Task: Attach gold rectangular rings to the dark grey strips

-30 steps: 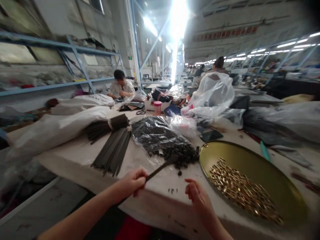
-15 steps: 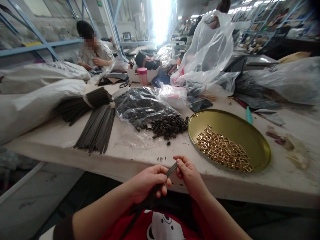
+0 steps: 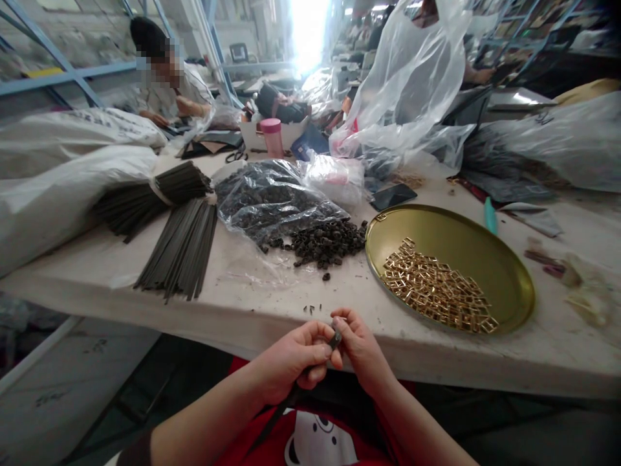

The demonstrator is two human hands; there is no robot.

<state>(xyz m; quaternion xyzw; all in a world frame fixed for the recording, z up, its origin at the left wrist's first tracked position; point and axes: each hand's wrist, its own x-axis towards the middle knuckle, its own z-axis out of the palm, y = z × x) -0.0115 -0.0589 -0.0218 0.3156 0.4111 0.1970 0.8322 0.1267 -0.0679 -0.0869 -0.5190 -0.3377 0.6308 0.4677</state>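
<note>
In front of my lap, at the table's near edge, my left hand (image 3: 295, 356) is closed round a dark narrow strap (image 3: 336, 338). The strap's tail hangs down across the red shirt. At the strap's upper end my right hand (image 3: 361, 349) pinches with thumb and fingers, almost touching the left one. Whether a small piece sits on that end is hidden by the fingers. Beyond the hands lies a pile of small black loops (image 3: 327, 243). To their right a round gold tray (image 3: 485, 243) holds many gold buckle frames (image 3: 436, 285).
Two bundles of dark straps (image 3: 177, 249) lie at left beside white sacks (image 3: 58, 194). A clear bag of black pieces (image 3: 272, 197), a pink-lidded jar (image 3: 272, 137) and a dark phone-like slab (image 3: 394, 197) stand farther back. Another person (image 3: 169, 97) sits across the table.
My hands have drawn together, and less of the strap shows between them. The strap's end is now mostly covered by my right fingers. The whole view has shifted slightly.
</note>
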